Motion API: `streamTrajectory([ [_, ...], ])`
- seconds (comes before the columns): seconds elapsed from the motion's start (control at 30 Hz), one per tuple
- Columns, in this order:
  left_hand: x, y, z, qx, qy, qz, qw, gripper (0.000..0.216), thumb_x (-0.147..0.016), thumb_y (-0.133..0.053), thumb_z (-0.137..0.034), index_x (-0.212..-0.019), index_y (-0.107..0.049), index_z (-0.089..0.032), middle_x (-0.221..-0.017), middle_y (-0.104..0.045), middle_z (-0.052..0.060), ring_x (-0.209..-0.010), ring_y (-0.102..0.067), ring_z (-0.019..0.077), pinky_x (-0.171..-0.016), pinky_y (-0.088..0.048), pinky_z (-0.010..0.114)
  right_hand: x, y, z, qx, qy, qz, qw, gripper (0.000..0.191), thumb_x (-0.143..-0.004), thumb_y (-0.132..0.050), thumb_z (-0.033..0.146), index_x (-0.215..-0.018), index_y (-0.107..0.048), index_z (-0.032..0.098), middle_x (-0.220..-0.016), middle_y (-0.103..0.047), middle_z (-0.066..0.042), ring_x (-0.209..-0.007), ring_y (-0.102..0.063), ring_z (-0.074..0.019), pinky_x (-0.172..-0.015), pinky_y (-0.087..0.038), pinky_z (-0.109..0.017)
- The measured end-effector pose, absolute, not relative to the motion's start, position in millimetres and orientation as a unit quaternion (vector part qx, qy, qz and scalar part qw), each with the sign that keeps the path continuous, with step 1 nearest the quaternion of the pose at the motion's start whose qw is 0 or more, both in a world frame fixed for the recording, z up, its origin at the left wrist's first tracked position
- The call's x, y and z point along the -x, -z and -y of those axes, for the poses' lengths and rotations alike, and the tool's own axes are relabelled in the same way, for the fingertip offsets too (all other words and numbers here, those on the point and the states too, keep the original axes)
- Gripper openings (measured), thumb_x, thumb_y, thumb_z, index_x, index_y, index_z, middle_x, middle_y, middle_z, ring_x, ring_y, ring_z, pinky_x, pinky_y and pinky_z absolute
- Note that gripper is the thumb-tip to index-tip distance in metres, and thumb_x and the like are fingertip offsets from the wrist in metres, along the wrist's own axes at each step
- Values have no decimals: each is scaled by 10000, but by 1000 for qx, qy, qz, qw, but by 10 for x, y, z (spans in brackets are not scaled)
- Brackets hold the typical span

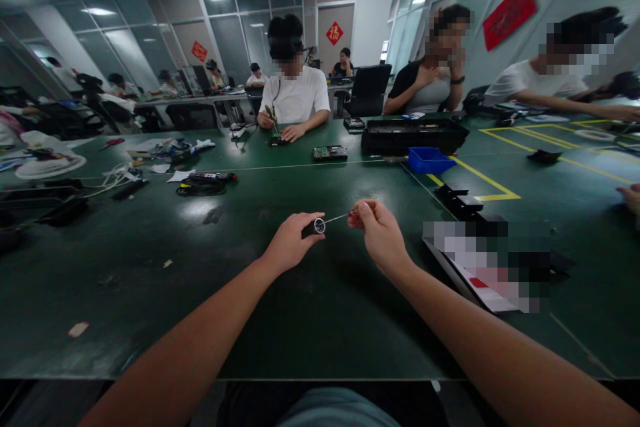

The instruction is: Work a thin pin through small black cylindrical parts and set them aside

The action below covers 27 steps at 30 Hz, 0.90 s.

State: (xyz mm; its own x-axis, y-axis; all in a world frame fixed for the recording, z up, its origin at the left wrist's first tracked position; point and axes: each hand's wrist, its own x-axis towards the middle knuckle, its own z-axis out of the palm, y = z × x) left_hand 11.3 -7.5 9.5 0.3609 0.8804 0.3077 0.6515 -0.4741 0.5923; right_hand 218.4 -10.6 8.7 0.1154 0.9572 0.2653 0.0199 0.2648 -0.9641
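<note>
Above the green table, my left hand (289, 241) is closed around a short black cylinder (310, 229) with a pale metal ring at its open end, which faces right and toward me. A thin metal rod (337, 218) runs from that end across to my right hand (379, 230). The fingers of my right hand are pinched on the rod's other end, where a bit of red shows. Whether the rod's tip is inside the ring or only in front of it, I cannot tell. The rod's kind is not clear either.
To my right lie papers (493, 280) and black parts (463, 200). Further back are a blue bin (430, 160), a long black case (415, 135) and a circuit board (330, 153). Coiled black cable (203, 185) lies left. Across the table, a person (295, 97) works on a board.
</note>
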Motion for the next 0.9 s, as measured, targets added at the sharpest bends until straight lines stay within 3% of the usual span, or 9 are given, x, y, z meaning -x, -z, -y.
streamTrajectory([
  [0.2,-97,-75,60,-794,-320,-482,187,373,-855,-721,-247,-1221,-653,-234,-1163,-688,48,-1079,-601,242,-961,-456,400,-2190,-127,130,451,-410,531,589,251,-930,-539,447,-957,-599,205,-852,-656,-31,-768,-639,-177,-753,-541,-371],
  [0.53,-90,-78,64,-795,-325,-473,194,380,-869,-708,-249,-1242,-642,-240,-1183,-678,46,-1109,-591,241,-978,-445,403,-2200,-99,108,456,-406,529,590,259,-935,-539,453,-949,-602,203,-851,-667,-30,-763,-645,-176,-745,-535,-358],
  [0.77,-76,-64,54,-802,-320,-471,177,388,-856,-729,-248,-1236,-655,-232,-1156,-690,39,-1089,-596,232,-976,-448,389,-2202,-307,241,543,-270,611,509,389,-892,-593,559,-729,-597,206,-603,-620,1,-561,-563,-156,-585,-416,-305],
  [0.9,-75,-61,53,-809,-315,-465,173,390,-854,-734,-244,-1236,-658,-239,-1159,-692,36,-1088,-594,231,-972,-449,391,-2198,-313,263,519,-247,647,501,258,-923,-553,448,-847,-616,210,-684,-651,-8,-618,-591,-168,-607,-421,-306],
])
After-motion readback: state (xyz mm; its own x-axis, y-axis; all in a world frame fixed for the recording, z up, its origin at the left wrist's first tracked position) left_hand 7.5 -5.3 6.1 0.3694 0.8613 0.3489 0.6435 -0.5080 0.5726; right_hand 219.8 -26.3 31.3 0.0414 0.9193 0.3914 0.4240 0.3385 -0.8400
